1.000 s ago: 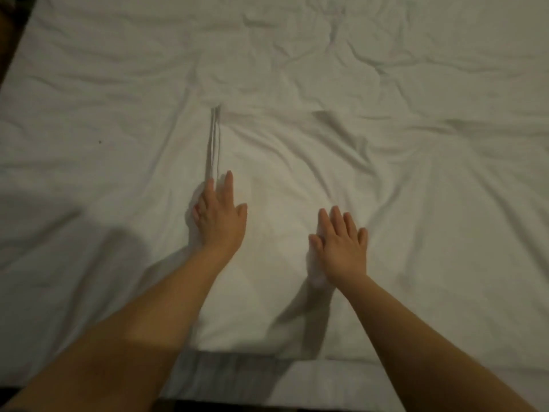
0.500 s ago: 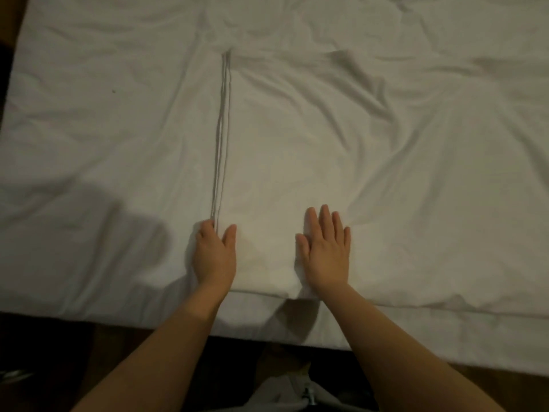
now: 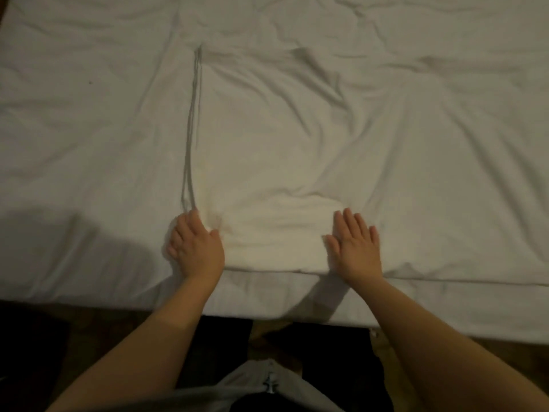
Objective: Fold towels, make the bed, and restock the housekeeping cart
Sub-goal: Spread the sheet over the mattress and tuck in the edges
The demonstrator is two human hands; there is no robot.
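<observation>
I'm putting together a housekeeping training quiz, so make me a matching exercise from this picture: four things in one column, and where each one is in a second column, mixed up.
Things:
1. left hand
2. right hand
3. long fold line
4. grey garment

Places:
A. bottom of the view, below the near edge of the white cover
B. flat on the cover, on the right
C. running away from the person across the cover
D. at the near end of the fold line

Pairs: 1-D, 2-B, 3-C, 4-A
</observation>
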